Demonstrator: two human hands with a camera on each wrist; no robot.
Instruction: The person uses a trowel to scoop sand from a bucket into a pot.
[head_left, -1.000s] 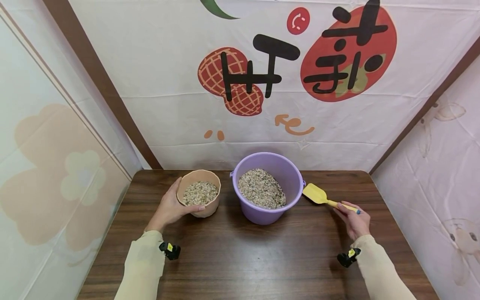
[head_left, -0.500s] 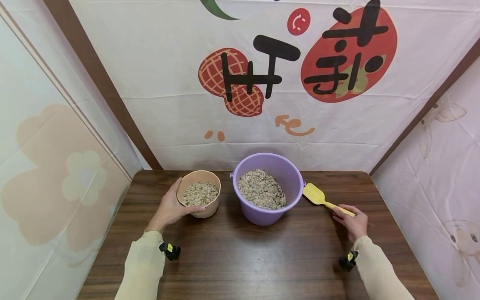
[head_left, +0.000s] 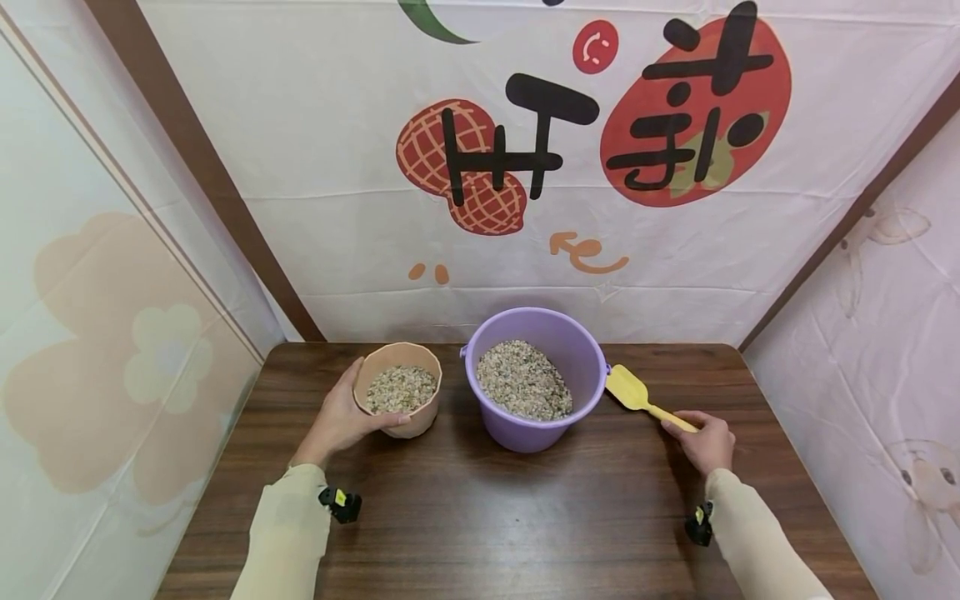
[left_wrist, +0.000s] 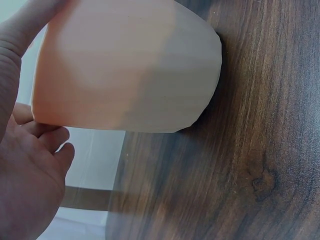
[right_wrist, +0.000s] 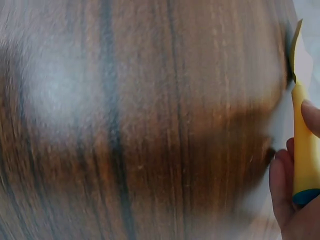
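My left hand [head_left: 343, 419] grips a peach-coloured pot [head_left: 422, 422] by its rim, thumb over the near side and fingers around the left. Pale grit [head_left: 401, 388] fills part of this pot, which stands on the table. At the right, my right hand [head_left: 707, 442] holds the handle of a small yellow toy shovel [head_left: 628, 388]; the shovel's blade lies beside the purple bucket's right side. In the right wrist view the yellow handle [right_wrist: 306, 150] with its blue end rests between thumb and fingers. The purple bucket [head_left: 522, 432], between both hands, holds more grit [head_left: 525, 379].
The dark wooden table [head_left: 495, 525] ends at a white printed cloth wall [head_left: 337, 250] just behind the pot and bucket. Other cloth walls flank it on the left and right. The bucket's handle lug [head_left: 608, 368] juts out close to the shovel's blade.
My right hand has shifted slightly and changed its hold along the shovel's handle, whose blue end no longer shows in the head view. The left hand, pot and bucket stay in place.
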